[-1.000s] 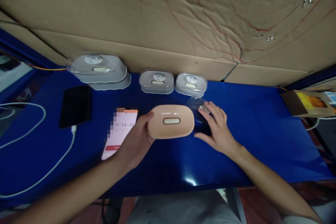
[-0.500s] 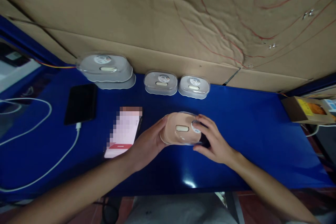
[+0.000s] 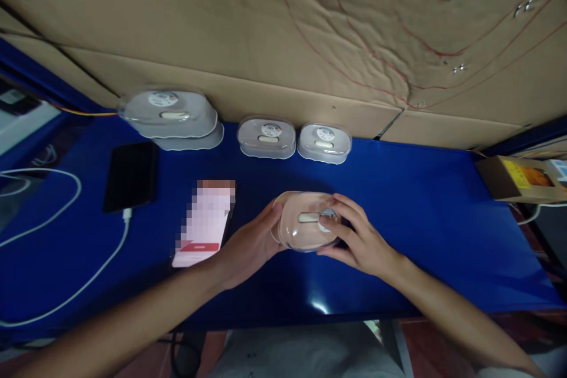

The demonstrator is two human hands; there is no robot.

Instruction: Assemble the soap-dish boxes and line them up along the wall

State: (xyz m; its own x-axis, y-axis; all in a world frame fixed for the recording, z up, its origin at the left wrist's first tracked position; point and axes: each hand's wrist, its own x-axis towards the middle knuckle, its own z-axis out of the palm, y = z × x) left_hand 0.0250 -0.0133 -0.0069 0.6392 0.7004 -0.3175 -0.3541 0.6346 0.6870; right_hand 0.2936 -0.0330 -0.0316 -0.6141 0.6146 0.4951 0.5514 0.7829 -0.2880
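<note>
An oval peach-coloured container (image 3: 287,227) is in front of me, above the blue table. Over it sits a clear plastic lid (image 3: 305,239) with a white handle bar and a round sticker. My left hand (image 3: 254,242) grips the container's left end, thumb along the near rim. The right end of the lid is held by my right hand (image 3: 361,236), its fingers over the far edge and sticker and its thumb at the front edge. Whether the lid is fully seated cannot be seen.
At the back stand two grey lidded containers (image 3: 266,144) (image 3: 325,150), with a stack of larger ones (image 3: 177,127) to their left. A phone (image 3: 206,218) and a black device (image 3: 132,177) with a white cable lie left. A cardboard box (image 3: 525,180) is far right.
The clear lid has slid left over the peach container, carried by my right hand. My left hand keeps its grip. The whole view has shifted slightly.
</note>
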